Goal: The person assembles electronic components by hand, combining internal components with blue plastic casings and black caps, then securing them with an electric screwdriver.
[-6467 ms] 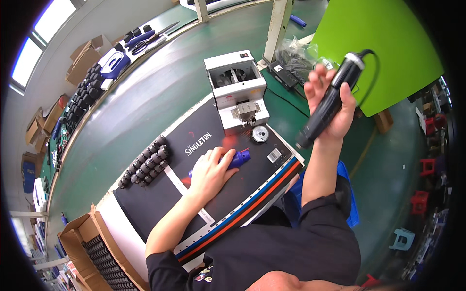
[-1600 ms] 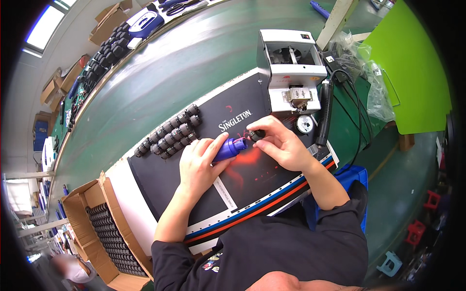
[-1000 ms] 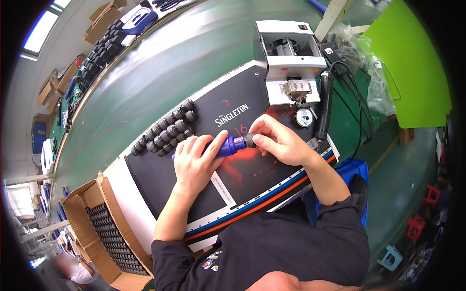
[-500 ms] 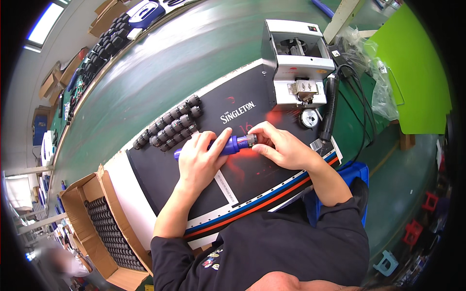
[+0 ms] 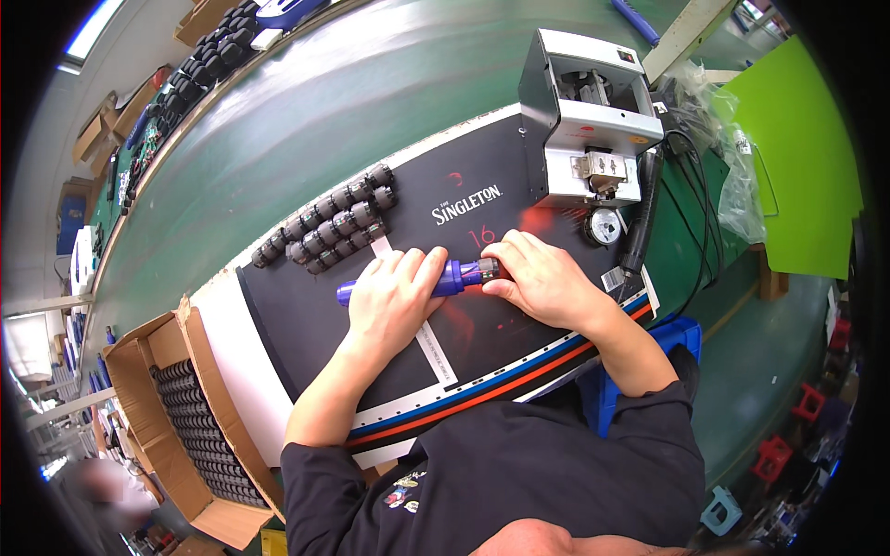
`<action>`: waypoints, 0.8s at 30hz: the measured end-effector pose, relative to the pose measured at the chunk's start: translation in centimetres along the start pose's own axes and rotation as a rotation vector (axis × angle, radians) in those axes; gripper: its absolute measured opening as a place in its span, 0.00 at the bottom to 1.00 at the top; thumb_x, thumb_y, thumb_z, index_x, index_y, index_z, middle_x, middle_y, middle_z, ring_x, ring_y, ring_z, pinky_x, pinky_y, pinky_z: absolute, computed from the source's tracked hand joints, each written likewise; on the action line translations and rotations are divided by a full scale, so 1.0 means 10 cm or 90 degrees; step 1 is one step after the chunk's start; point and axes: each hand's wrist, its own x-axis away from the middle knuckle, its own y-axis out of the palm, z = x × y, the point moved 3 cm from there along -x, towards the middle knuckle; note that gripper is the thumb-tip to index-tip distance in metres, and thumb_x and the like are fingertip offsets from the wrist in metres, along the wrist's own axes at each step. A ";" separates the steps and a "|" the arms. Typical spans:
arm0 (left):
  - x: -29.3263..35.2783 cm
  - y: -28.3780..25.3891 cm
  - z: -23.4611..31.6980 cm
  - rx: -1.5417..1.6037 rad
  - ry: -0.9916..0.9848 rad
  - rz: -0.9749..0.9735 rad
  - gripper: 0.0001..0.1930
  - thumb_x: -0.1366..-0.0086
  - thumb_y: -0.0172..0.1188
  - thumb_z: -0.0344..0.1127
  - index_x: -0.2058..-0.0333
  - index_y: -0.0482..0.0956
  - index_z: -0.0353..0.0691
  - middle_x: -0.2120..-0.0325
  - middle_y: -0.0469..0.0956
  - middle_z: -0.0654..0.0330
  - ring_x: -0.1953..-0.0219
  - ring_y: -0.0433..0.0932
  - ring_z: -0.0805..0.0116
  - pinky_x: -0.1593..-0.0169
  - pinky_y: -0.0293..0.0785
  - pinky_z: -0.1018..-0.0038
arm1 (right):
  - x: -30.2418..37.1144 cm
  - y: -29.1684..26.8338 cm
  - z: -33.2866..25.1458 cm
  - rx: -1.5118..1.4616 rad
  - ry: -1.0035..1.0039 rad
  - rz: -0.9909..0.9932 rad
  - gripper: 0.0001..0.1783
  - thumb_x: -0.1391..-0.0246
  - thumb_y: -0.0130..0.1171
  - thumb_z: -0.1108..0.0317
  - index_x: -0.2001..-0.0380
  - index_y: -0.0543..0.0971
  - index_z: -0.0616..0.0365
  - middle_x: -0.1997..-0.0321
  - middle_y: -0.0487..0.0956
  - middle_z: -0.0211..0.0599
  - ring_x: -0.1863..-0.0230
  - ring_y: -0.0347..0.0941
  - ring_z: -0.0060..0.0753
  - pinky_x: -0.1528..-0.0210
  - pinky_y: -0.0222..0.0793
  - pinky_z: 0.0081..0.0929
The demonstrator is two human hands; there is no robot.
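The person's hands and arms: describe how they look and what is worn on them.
The left hand and the right hand are bare, with five fingers each and no gloves, rings or watch to be seen. The forearms are bare too, up to the loose short sleeves of a black shirt, which has a small multicoloured print on its left side.

White lettering [image 5: 467,205], red number [image 5: 481,236] on black mat [image 5: 306,324]; black-and-white barcode [image 5: 613,278] near right edge.
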 end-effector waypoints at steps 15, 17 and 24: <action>-0.01 0.02 0.10 0.006 0.012 -0.001 0.28 0.57 0.75 0.40 0.54 0.77 0.45 0.68 0.76 0.64 0.65 0.79 0.64 0.60 0.75 0.68 | -0.01 0.05 0.07 0.007 -0.102 -0.042 0.20 0.37 0.61 0.54 0.62 0.72 0.64 0.66 0.74 0.45 0.65 0.75 0.51 0.64 0.73 0.42; -0.01 0.03 0.10 0.006 0.006 -0.005 0.29 0.58 0.76 0.39 0.54 0.78 0.46 0.68 0.77 0.64 0.65 0.80 0.62 0.60 0.76 0.67 | 0.00 0.06 0.08 0.001 -0.104 -0.046 0.22 0.36 0.60 0.53 0.62 0.72 0.65 0.65 0.74 0.46 0.66 0.75 0.53 0.64 0.72 0.43; 0.01 0.07 0.04 0.049 0.019 0.037 0.33 0.58 0.76 0.39 0.50 0.77 0.43 0.66 0.75 0.63 0.63 0.78 0.65 0.59 0.74 0.69 | -0.03 0.01 0.07 -0.078 -0.014 -0.082 0.22 0.35 0.59 0.51 0.60 0.72 0.62 0.64 0.75 0.46 0.64 0.76 0.52 0.63 0.74 0.42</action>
